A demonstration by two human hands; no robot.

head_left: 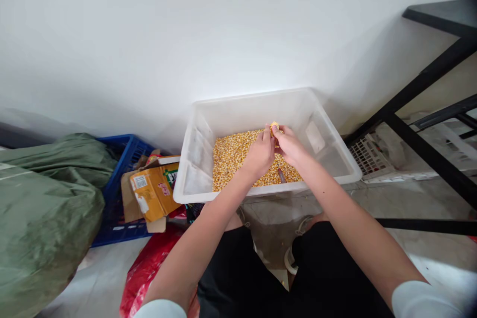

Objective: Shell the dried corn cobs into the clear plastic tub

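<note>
Both my hands meet above a translucent white plastic bin (328, 159) that holds a layer of loose yellow corn kernels (233, 156). Between the fingertips is a corn cob (275, 124); only its yellow tip shows, the rest being covered by the fingers. My left hand (261, 151) is closed around its left side. From the right, my right hand (288, 144) grips it with thumb and fingers. On the kernels below, near the bin's front wall, lies a small slender reddish-grey object (281, 176) whose kind I cannot make out.
Left of the bin stands a blue crate (112, 208) with torn cardboard packaging (152, 194) and a large green sack (48, 208). A red plastic bag (149, 263) lies in front. A black metal frame (425, 79) and a white basket (370, 154) are at right.
</note>
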